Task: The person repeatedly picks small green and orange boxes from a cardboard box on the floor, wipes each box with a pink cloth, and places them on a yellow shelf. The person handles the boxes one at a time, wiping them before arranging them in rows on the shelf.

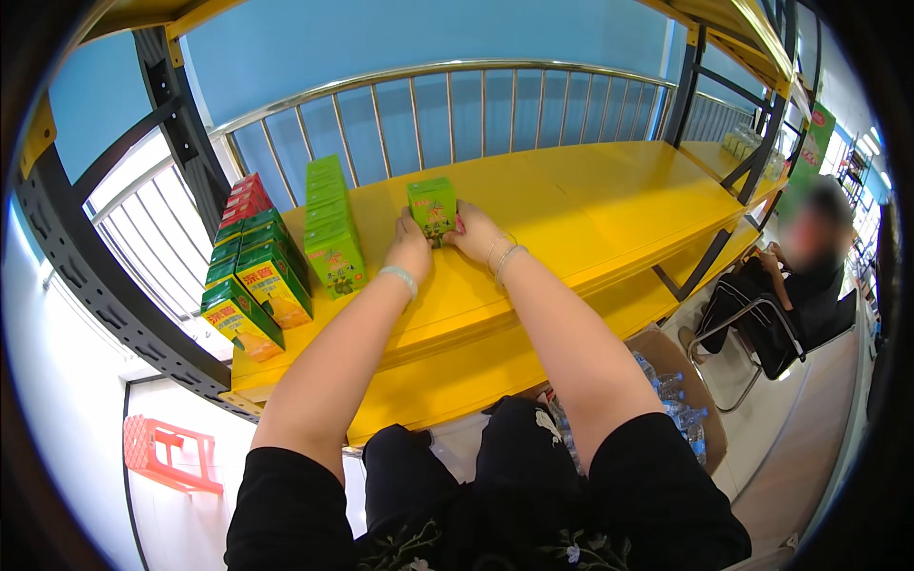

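Observation:
Between my two hands a light green drink carton stands on the yellow metal shelf. My left hand grips its left side, and my right hand holds its right side, with something pink or red by the fingers. To the left runs a row of matching light green cartons. Further left stand dark green and yellow drink cartons in two rows, with red cartons behind them.
Dark metal uprights frame the shelf, and a steel railing runs behind it. Below right, a cardboard box holds plastic bottles. A seated person is at the right. A pink plastic stool lies lower left.

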`<state>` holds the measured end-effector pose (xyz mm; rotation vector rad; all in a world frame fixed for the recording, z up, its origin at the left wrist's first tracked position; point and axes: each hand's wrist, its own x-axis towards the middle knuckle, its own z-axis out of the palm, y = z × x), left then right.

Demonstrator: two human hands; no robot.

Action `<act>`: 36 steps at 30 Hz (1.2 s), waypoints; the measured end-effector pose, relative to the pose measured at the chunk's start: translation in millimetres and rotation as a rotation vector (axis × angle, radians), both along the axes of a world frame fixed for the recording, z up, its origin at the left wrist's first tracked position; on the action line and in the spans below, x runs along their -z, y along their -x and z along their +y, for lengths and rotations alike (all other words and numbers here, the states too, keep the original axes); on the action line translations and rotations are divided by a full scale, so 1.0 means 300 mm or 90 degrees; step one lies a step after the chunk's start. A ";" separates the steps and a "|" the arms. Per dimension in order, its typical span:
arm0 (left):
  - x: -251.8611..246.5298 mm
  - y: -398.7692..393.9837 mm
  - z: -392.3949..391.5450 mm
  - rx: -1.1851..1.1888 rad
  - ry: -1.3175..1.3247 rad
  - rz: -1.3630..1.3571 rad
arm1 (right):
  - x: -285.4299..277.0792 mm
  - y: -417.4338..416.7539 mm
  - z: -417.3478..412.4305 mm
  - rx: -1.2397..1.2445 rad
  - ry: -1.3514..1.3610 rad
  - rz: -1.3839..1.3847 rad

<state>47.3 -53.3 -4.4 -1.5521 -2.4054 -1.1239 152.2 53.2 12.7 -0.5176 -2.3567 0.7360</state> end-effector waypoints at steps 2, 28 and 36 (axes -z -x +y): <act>-0.040 -0.033 -0.050 -0.006 0.059 -0.029 | 0.019 -0.013 -0.014 -0.010 -0.021 0.020; 0.001 -0.071 -0.554 -0.048 -0.021 0.066 | 0.015 -0.053 -0.432 -0.137 -0.024 0.018; 0.008 -0.084 -0.571 -0.113 -0.123 0.098 | 0.043 0.007 -0.420 -0.207 -0.003 0.073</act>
